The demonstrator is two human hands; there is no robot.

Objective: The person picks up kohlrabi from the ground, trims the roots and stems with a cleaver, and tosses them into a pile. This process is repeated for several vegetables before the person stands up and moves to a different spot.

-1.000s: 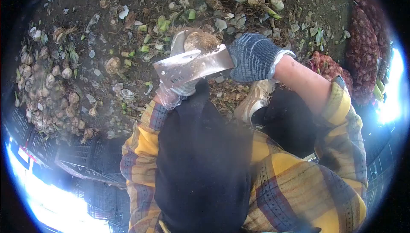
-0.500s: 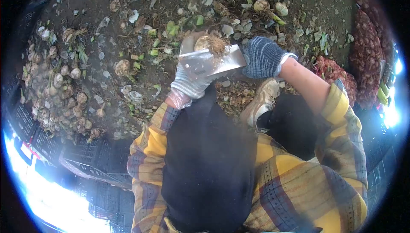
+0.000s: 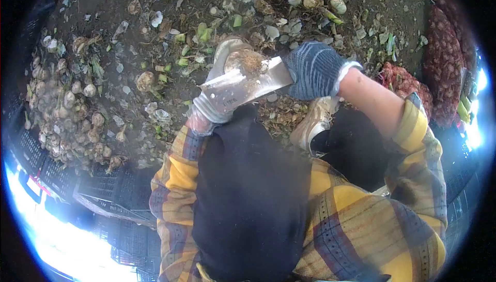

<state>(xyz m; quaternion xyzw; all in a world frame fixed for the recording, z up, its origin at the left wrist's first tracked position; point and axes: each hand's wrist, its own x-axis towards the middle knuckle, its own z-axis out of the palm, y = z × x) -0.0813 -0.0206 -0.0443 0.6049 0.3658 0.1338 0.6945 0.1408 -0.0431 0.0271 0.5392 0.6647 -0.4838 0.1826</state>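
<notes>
My left hand [image 3: 212,96], in a white glove, is closed round a pale bulb [image 3: 236,61] with brown roots facing up. A wide metal blade [image 3: 243,86] lies across the near side of the bulb and hides part of the glove. My right hand [image 3: 314,70], in a dark blue striped glove, is wrapped round the handle end of the blade; the handle itself is hidden in the fist. Bits of dirt and peel stick to the blade.
A heap of bulbs [image 3: 77,111] lies on the left. Loose bulbs [image 3: 313,1], stems and peel are scattered on the soil. Red net sacks [image 3: 443,59] stand at the right; dark crates [image 3: 111,191] are at the lower left. A shoe [image 3: 312,122] rests behind my right hand.
The blade has shifted left and towards me, over more of the left glove. My right hand has moved slightly left, and the bulb's rooted top shows more fully.
</notes>
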